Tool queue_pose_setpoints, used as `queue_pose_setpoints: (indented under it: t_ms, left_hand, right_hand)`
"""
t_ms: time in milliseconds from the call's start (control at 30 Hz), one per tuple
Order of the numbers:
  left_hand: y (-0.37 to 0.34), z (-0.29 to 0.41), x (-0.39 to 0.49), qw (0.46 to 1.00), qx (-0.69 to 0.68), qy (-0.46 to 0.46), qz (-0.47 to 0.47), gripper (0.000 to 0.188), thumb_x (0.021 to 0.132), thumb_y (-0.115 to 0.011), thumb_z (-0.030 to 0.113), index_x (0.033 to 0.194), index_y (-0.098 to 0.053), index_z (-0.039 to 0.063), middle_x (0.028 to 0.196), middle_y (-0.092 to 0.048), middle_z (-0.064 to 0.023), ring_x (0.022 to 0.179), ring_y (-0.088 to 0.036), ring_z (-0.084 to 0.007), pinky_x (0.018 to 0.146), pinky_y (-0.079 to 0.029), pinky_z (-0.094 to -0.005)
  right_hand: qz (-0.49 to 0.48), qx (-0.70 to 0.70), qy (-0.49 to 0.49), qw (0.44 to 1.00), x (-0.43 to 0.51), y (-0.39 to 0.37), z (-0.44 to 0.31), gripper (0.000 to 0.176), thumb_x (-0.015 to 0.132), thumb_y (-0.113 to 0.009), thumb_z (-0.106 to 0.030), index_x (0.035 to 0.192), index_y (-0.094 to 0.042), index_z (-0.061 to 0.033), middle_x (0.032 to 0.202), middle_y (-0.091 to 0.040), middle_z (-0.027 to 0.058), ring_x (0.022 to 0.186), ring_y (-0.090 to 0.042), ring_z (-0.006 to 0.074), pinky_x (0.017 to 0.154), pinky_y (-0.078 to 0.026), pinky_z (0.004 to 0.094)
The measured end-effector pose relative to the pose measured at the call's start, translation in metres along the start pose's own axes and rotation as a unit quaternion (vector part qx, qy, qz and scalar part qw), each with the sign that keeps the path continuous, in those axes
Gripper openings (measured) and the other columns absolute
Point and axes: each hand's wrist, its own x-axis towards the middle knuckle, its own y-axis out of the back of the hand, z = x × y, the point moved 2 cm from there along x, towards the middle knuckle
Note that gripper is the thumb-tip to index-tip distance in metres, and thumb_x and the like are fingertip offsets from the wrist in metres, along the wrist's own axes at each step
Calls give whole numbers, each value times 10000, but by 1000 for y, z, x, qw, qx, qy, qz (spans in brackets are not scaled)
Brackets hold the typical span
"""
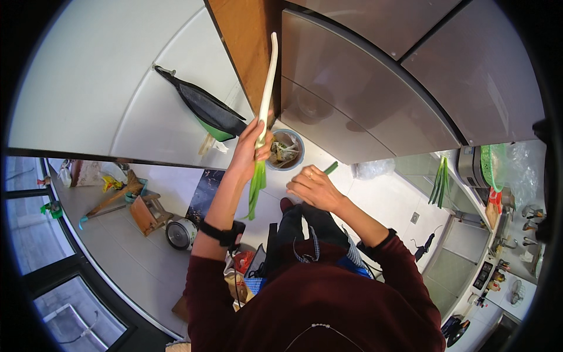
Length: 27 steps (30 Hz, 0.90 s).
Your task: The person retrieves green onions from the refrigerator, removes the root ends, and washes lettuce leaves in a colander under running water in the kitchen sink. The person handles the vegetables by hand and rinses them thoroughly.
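My left hand (pixel 254 149) is closed around the middle of a long green onion (pixel 268 83). Its white stalk points up and away from me, while its green leaves hang below the hand. To the right, my right hand (pixel 314 187) has curled fingers and holds a piece of green onion leaf (pixel 330 167) that sticks out past the knuckles. Between and beyond the hands, a round bin (pixel 301 149) with a light blue rim stands on the floor, with a plastic bag and scraps inside.
Grey glossy cabinet doors (pixel 334 88) rise ahead. More green onions (pixel 440 182) hang over the edge of the right counter, near a green basket (pixel 486 167). On the left are a wooden stool (pixel 147 213), a broom (pixel 127 189) and a round metal-topped container (pixel 180 234).
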Motion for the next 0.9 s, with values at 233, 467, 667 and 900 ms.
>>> queue_pose_setpoints:
  t_ms: [233, 467, 667, 900]
  left_hand:
    - [47, -11, -61, 990, 112, -3, 81, 403, 1083, -424, 232, 1477, -441, 150, 716, -444, 26, 507, -335, -29, 438, -265, -185]
    - [77, -47, -93, 957, 258, -33, 130, 403, 1054, -503, 164, 1448, -475, 85, 723, -440, 53, 560, -336, -21, 476, -286, -202]
    - [52, -89, -87, 829, 523, -198, 22, 349, 947, -600, 47, 1287, -591, -30, 853, -651, -105, 685, -547, -116, 642, -478, -285]
    - [-107, -131, -28, 773, 551, -215, -231, 371, 919, -654, 93, 1275, -616, -5, 1158, -693, -209, 1036, -701, -342, 880, -537, -389]
  right_hand:
    - [-59, -58, -106, 991, 27, -82, 81, 424, 850, -725, -209, 1239, -603, -94, 1182, -552, 109, 1120, -519, 330, 968, -434, 447]
    - [-68, 80, -317, 942, -33, -76, 105, 239, 895, -671, -166, 1113, -693, -72, 1107, -661, 166, 1093, -595, 366, 990, -460, 436]
    - [-6, 244, -363, 899, -80, -23, 86, 198, 941, -651, -122, 1102, -702, -18, 994, -717, 155, 884, -703, 266, 816, -556, 347]
    - [100, 291, -449, 839, -160, 58, 72, 212, 939, -665, -110, 1124, -703, -15, 1021, -727, 142, 948, -689, 233, 838, -546, 367]
